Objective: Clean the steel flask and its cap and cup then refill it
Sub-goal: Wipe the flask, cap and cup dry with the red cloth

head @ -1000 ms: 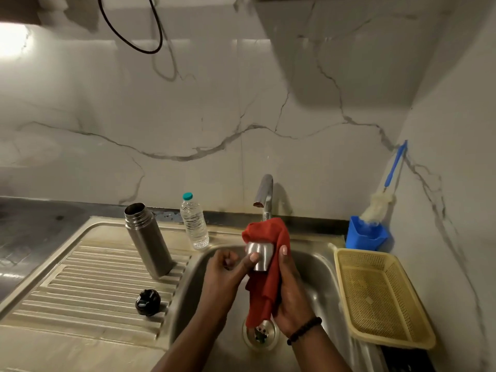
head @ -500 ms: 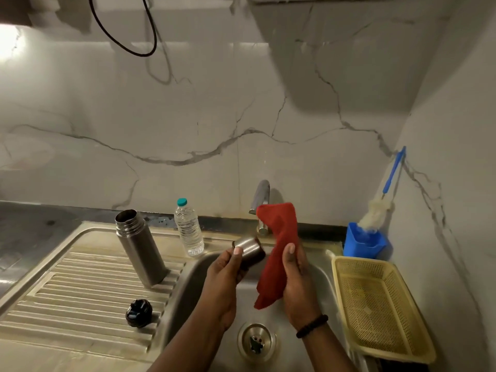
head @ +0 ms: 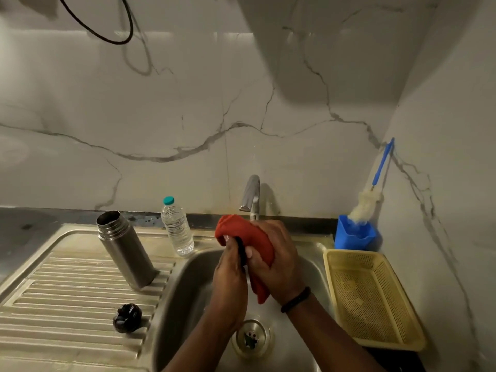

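Note:
The open steel flask stands upright on the ribbed drainboard at the left. Its black cap lies on the ribs nearer to me. Over the sink basin my left hand grips the steel cup, of which only a dark rim shows between my hands. My right hand holds a red cloth wrapped over the cup. Most of the cup is hidden by the cloth and fingers.
A small plastic water bottle with a teal cap stands behind the basin's left corner. The tap rises just behind my hands. At the right sit a yellow mesh basket and a blue holder with a bottle brush.
My hands have come together: the cup, earlier held beside the cloth, is now covered by the red cloth, which my right hand closes round.

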A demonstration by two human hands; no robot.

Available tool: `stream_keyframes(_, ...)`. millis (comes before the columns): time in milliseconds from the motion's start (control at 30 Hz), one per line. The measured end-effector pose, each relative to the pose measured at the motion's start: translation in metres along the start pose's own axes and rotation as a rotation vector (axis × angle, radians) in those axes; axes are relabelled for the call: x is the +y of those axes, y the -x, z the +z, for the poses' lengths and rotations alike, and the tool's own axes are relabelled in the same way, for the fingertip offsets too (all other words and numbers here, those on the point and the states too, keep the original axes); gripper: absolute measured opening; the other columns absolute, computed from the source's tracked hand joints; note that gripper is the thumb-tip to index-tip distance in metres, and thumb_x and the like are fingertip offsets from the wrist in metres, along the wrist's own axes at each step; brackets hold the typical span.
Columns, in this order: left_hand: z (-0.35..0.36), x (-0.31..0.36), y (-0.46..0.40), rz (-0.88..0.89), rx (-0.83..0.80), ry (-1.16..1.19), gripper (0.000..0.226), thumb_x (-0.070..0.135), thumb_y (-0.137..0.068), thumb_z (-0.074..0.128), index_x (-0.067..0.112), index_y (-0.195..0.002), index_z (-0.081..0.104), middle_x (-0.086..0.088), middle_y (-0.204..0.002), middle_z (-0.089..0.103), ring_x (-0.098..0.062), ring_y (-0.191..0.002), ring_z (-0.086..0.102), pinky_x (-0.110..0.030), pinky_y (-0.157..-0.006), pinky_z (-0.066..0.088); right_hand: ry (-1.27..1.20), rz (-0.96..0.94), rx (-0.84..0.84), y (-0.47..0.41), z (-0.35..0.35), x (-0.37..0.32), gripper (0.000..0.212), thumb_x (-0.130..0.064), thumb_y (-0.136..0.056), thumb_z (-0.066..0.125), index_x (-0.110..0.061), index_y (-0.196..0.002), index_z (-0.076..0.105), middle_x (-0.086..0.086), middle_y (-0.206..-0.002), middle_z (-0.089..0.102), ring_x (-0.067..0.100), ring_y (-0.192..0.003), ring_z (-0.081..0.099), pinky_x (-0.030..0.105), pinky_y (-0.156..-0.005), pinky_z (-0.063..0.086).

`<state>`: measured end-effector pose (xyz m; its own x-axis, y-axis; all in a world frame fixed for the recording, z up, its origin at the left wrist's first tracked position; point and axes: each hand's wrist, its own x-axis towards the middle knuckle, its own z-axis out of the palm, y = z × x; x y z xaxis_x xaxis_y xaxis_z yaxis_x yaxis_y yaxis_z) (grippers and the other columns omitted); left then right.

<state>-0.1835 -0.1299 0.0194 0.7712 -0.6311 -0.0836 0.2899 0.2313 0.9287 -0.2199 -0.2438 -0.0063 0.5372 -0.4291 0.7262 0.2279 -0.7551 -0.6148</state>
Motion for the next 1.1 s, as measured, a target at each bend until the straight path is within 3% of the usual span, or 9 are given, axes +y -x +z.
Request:
stream_keyframes(100,-0.003,0.002,0.000,0.042,-0.008,-0.048,0.061,0.058,-0.093,0.033,0.020,-0.133,0.058,-0.002,-0.124,0.071,-0.014,-0.120,0.064,-0.031,-0.098,0.051,-0.127,0.162,-0.016,-0.003,0.002,-0.015,0.032,-0.048,-0.090,0.056,-0.046,-0.121,0.051,-0.014,-0.118,0.061,0.011,-0.108,0.061,0.033,-0.088,0.055)
stream_keyframes(233,-0.007,0.004,0.000,0.109,-0.059,-0.147,0.058,0.060,-0.098,0.036,0.020,-0.134,0.057,-0.005,-0.122,0.069,-0.020,-0.120,0.063,-0.045,-0.108,0.047,-0.363,0.475,-0.033,-0.005,0.000,-0.030,0.034,-0.061,-0.083,0.047,-0.043,-0.111,0.056,-0.009,-0.106,0.067,0.006,-0.097,0.066,0.021,-0.077,0.056)
stream_keyframes(400,-0.008,0.004,0.007,0.268,-0.205,-0.363,0.031,0.031,-0.104,0.035,0.019,-0.111,0.063,0.005,-0.101,0.071,-0.010,-0.098,0.067,-0.021,-0.087,0.053,-0.615,0.713,0.044,0.000,-0.001,-0.028,0.044,-0.069,-0.079,0.050,-0.035,-0.099,0.069,0.016,-0.102,0.070,0.037,-0.097,0.067,0.055,-0.090,0.054)
stream_keyframes(533,-0.005,0.000,0.008,0.351,-0.250,-0.428,0.023,0.015,-0.105,0.041,0.014,-0.110,0.063,0.007,-0.097,0.069,-0.009,-0.090,0.067,-0.017,-0.078,0.051,-0.635,0.903,0.220,0.006,0.005,-0.031,0.075,-0.077,-0.075,0.049,-0.007,-0.093,0.069,0.036,-0.096,0.062,0.052,-0.086,0.061,0.064,-0.087,0.049)
stream_keyframes(633,-0.010,-0.008,0.004,0.359,-0.254,-0.523,0.018,0.016,-0.104,0.047,0.017,-0.103,0.065,0.002,-0.093,0.068,-0.013,-0.083,0.066,-0.020,-0.073,0.052,-0.512,0.951,0.224,0.012,0.006,-0.029,0.094,-0.087,-0.073,0.042,0.004,-0.084,0.062,0.025,-0.071,0.061,0.043,-0.065,0.056,0.049,-0.069,0.053)
stream_keyframes(700,-0.015,-0.014,0.001,0.375,-0.256,-0.623,0.015,0.016,-0.103,0.051,0.020,-0.100,0.065,0.002,-0.093,0.066,-0.016,-0.084,0.064,-0.019,-0.074,0.051,-0.385,0.958,0.232,0.015,0.004,-0.028,0.081,-0.078,-0.084,0.037,-0.001,-0.075,0.064,0.013,-0.061,0.058,0.030,-0.059,0.056,0.037,-0.060,0.049)
stream_keyframes(833,-0.015,-0.020,-0.008,0.494,-0.224,-0.815,0.018,0.031,-0.101,0.049,0.022,-0.095,0.064,0.011,-0.094,0.062,-0.013,-0.089,0.061,-0.016,-0.077,0.046,-0.156,0.896,0.198,0.015,-0.002,-0.024,0.048,-0.060,-0.095,0.031,-0.026,-0.074,0.058,0.008,-0.078,0.066,0.025,-0.076,0.062,0.042,-0.077,0.053)
stream_keyframes(967,-0.015,-0.017,-0.018,0.599,-0.188,-0.930,0.032,0.039,-0.100,0.040,0.019,-0.100,0.066,0.014,-0.100,0.061,-0.005,-0.097,0.059,-0.017,-0.086,0.047,0.118,0.808,0.046,0.012,-0.007,-0.026,0.056,-0.062,-0.088,0.023,-0.022,-0.079,0.061,0.006,-0.079,0.066,0.025,-0.076,0.062,0.038,-0.073,0.053)
stream_keyframes(1100,-0.020,-0.002,-0.034,0.505,-0.047,-0.983,0.018,0.033,-0.101,0.047,0.026,-0.104,0.064,0.010,-0.119,0.047,-0.002,-0.107,0.045,-0.016,-0.090,0.037,-0.180,0.990,0.055,0.009,-0.010,-0.032,0.060,-0.059,-0.095,0.038,-0.009,-0.077,0.065,0.005,-0.063,0.059,0.015,-0.056,0.055,0.023,-0.052,0.047)
